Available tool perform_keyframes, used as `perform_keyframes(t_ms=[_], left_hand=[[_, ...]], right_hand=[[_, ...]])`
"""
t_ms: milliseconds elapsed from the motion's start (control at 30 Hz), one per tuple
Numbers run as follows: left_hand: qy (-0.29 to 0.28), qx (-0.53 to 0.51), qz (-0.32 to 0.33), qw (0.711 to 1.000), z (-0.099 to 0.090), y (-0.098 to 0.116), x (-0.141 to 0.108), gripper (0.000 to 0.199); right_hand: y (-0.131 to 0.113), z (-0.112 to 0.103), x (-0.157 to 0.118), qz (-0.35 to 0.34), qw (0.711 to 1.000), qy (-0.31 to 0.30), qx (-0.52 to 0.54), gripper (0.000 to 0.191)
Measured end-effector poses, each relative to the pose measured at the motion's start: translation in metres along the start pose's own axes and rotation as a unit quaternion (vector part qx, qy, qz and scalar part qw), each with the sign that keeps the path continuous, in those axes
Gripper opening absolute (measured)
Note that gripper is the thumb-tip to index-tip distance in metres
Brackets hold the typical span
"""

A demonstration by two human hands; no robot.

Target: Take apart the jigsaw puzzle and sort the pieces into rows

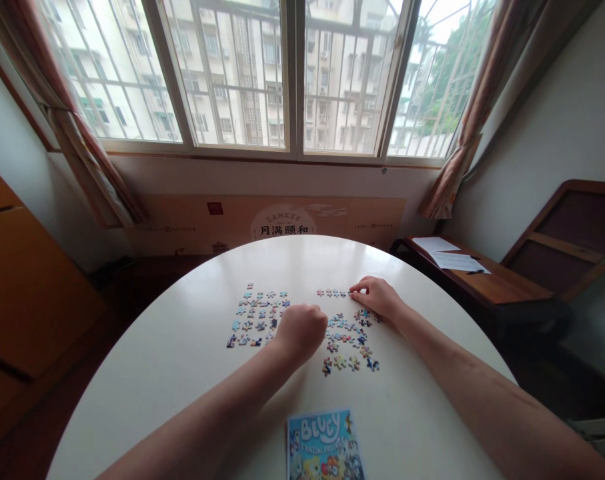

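Observation:
My left hand (302, 328) is closed in a fist above the middle of the white table; its fingertips and anything in them are hidden. To its left, jigsaw puzzle pieces (261, 326) lie apart in several rows, partly covered by the hand. On its right side is a looser cluster of puzzle pieces (345, 325). Farther back, a short row of puzzle pieces (332, 293) runs up to my right hand (378, 296), whose thumb and fingertips pinch a small puzzle piece (351, 292) at the row's right end.
A blue picture card marked "Bluey" (325, 445) lies at the near side of the round white table (182, 373). Papers (447, 257) and dark pens rest on a wooden bench (487, 280) at the right. A printed carton panel (182, 217) stands below the window, behind the table.

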State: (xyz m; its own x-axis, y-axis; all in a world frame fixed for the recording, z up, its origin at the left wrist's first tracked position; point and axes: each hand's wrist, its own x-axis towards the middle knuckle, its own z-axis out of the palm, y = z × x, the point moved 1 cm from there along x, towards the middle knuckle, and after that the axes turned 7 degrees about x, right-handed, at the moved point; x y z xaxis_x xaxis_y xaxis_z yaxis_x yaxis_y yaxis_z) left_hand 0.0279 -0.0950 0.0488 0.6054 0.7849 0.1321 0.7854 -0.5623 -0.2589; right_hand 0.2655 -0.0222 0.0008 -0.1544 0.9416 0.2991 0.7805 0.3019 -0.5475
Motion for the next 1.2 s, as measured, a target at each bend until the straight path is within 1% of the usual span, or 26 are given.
perform_keyframes(t_ms=[200, 267, 300, 333, 400, 467, 500, 567, 633, 700, 800, 867, 933, 1067, 1200], left_hand=[[0.048, 0.016, -0.046, 0.998, -0.002, -0.01, -0.001, 0.033], [0.065, 0.015, -0.044, 0.997, -0.002, -0.014, -0.001, 0.033], [0.073, 0.008, -0.034, 0.997, -0.001, -0.015, -0.001, 0.033], [0.079, -0.002, -0.016, 0.997, 0.001, -0.016, -0.001, 0.033], [0.08, -0.032, 0.043, 0.995, 0.006, -0.017, -0.002, 0.033], [0.07, -0.067, 0.107, 0.99, 0.011, -0.017, -0.003, 0.033], [0.065, -0.083, 0.127, 0.986, 0.013, -0.017, -0.003, 0.032], [0.063, -0.107, 0.14, 0.982, 0.016, -0.02, -0.004, 0.031], [0.064, -0.114, 0.132, 0.983, 0.015, -0.023, -0.003, 0.033], [0.057, -0.1, 0.126, 0.985, 0.012, -0.026, -0.002, 0.035], [0.037, -0.041, 0.115, 0.992, 0.007, -0.027, 0.001, 0.033], [0.033, -0.004, 0.1, 0.994, 0.004, -0.027, 0.002, 0.03], [0.034, 0.015, 0.071, 0.997, 0.003, -0.026, 0.003, 0.03], [0.032, 0.007, 0.009, 0.999, 0.004, -0.025, 0.002, 0.03], [0.028, -0.028, 0.021, 0.999, 0.008, -0.02, 0.001, 0.026]], right_hand=[[0.007, -0.001, 0.001, 0.005, 1.0, 0.013, 0.024, 0.024], [0.005, -0.004, -0.001, 0.0, 0.999, 0.021, 0.031, 0.024], [0.003, -0.006, -0.002, -0.015, 0.999, 0.024, 0.035, 0.022], [-0.002, -0.008, -0.003, -0.039, 0.998, 0.027, 0.039, 0.02], [-0.014, -0.01, -0.008, -0.111, 0.992, 0.028, 0.045, 0.018], [-0.03, -0.011, -0.012, -0.186, 0.981, 0.015, 0.045, 0.024], [-0.038, -0.01, -0.015, -0.215, 0.976, 0.001, 0.044, 0.029], [-0.05, -0.006, -0.019, -0.252, 0.966, -0.029, 0.042, 0.038], [-0.059, -0.002, -0.022, -0.27, 0.96, -0.053, 0.04, 0.041], [-0.063, 0.002, -0.024, -0.279, 0.957, -0.074, 0.034, 0.04], [-0.065, 0.006, -0.025, -0.281, 0.955, -0.09, 0.016, 0.037], [-0.064, 0.007, -0.025, -0.27, 0.959, -0.082, -0.001, 0.038], [-0.062, 0.008, -0.023, -0.253, 0.965, -0.066, -0.017, 0.038], [-0.061, 0.01, -0.022, -0.221, 0.974, -0.032, -0.025, 0.036], [-0.063, 0.01, -0.022, -0.204, 0.979, -0.019, -0.007, 0.042]])
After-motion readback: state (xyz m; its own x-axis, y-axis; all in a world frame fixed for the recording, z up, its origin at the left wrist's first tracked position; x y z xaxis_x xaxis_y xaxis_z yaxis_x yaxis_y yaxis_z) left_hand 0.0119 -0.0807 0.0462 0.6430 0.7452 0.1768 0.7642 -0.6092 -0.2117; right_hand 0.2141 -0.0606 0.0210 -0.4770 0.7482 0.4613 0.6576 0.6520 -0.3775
